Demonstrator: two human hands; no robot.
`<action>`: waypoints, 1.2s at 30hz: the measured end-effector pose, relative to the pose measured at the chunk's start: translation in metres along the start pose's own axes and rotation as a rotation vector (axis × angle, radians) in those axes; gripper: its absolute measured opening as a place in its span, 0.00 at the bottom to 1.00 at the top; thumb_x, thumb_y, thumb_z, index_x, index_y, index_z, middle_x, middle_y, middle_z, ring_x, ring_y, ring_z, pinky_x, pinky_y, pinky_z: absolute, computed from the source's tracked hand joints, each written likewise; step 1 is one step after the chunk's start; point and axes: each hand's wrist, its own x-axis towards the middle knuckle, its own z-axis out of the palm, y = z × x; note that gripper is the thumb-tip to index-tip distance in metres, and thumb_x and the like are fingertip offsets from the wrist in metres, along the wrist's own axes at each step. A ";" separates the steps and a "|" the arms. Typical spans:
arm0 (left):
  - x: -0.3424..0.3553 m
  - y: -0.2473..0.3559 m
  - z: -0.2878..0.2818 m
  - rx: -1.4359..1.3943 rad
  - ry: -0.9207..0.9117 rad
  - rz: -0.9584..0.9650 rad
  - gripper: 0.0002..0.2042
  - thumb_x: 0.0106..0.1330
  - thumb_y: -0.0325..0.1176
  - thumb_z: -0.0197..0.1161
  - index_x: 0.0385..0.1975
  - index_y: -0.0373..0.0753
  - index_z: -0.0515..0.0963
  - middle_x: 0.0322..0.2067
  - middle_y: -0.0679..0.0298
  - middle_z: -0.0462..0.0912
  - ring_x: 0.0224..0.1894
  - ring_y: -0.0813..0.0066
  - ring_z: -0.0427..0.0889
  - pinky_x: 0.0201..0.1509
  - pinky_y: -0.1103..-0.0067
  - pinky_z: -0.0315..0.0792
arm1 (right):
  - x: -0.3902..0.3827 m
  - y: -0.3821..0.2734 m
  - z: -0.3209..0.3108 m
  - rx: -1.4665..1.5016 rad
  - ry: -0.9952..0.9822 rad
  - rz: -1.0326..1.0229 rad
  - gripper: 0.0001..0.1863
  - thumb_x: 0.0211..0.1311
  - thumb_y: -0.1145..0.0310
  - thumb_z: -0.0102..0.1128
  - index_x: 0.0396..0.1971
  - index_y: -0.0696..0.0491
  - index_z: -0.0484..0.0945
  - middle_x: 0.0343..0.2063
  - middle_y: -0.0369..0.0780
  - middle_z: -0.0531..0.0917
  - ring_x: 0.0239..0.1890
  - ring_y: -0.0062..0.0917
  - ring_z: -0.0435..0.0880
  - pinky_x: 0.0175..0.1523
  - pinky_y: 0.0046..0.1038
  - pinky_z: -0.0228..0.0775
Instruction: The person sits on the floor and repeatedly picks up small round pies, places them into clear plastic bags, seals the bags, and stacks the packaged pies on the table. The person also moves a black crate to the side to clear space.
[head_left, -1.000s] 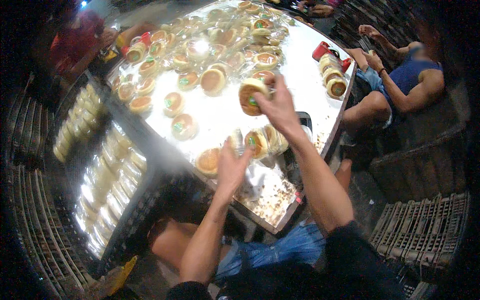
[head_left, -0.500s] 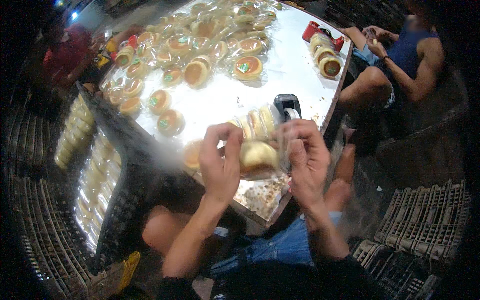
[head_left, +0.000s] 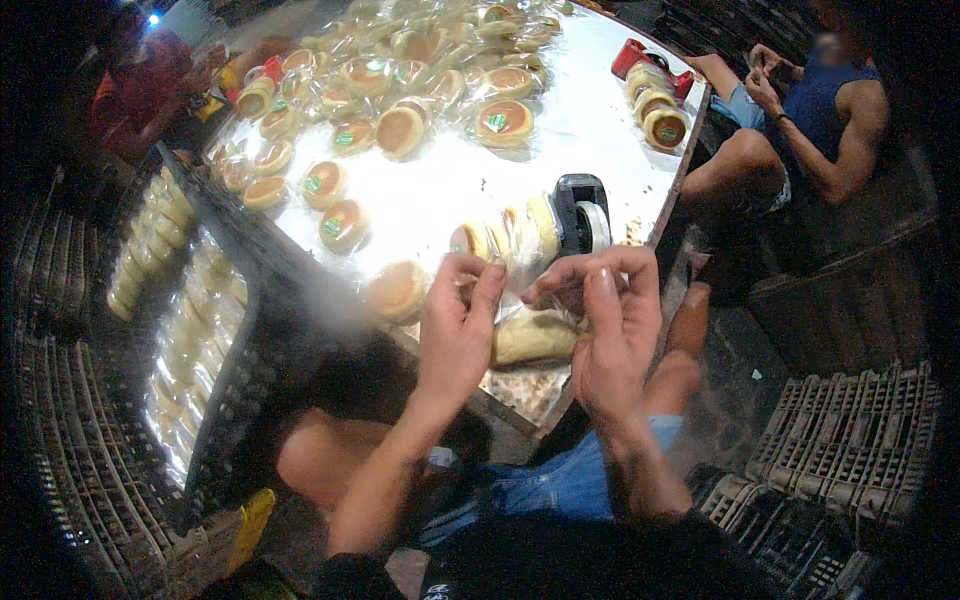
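Apparently one bun (head_left: 535,341) is mid-wrapping above the bench's (head_left: 425,205) near corner, the fingers of left hand (head_left: 455,335) and right hand (head_left: 617,335) pinching its clear bag (head_left: 512,303); a bagged row (head_left: 505,235) stands beside the tape dispenser (head_left: 572,228), scattered buns (head_left: 401,131) seemingly left.

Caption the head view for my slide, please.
Left hand and right hand hold a bagged bun over a white table.

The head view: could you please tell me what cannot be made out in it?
In the head view:
Pale yellow round bun in clear plastic: right end, hidden by the right hand.
Blue-topped co-worker's hands: whatever they hold, too small.
Heap of golden plastic-wrapped buns: far end, cut off by upper edge.
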 end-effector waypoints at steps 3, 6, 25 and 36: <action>-0.005 -0.001 0.010 0.149 0.445 0.760 0.23 0.62 0.27 0.59 0.54 0.34 0.59 0.54 0.53 0.62 0.58 0.64 0.64 0.66 0.67 0.58 | 0.004 0.007 0.003 0.131 0.092 0.110 0.06 0.74 0.67 0.43 0.43 0.53 0.63 0.33 0.47 0.84 0.40 0.31 0.84 0.46 0.31 0.76; -0.014 -0.002 0.015 -0.128 0.127 0.532 0.26 0.63 0.29 0.61 0.59 0.32 0.60 0.53 0.51 0.70 0.57 0.65 0.69 0.63 0.69 0.63 | 0.007 0.015 0.004 0.025 -0.044 0.014 0.07 0.73 0.67 0.46 0.43 0.53 0.64 0.33 0.45 0.83 0.39 0.27 0.83 0.47 0.27 0.74; 0.001 -0.023 -0.016 -0.531 -0.122 0.107 0.11 0.65 0.28 0.63 0.45 0.37 0.74 0.39 0.63 0.73 0.44 0.78 0.75 0.46 0.82 0.72 | -0.003 0.020 0.001 -0.823 -0.185 -0.165 0.16 0.49 0.81 0.65 0.40 0.55 0.76 0.35 0.42 0.81 0.39 0.35 0.81 0.46 0.32 0.72; -0.003 0.007 0.006 -0.547 0.010 0.099 0.36 0.61 0.24 0.64 0.66 0.33 0.49 0.29 0.64 0.75 0.32 0.79 0.77 0.39 0.85 0.75 | 0.002 0.018 -0.014 -0.759 -0.244 -0.350 0.10 0.53 0.81 0.63 0.37 0.58 0.76 0.32 0.41 0.79 0.34 0.30 0.78 0.42 0.26 0.70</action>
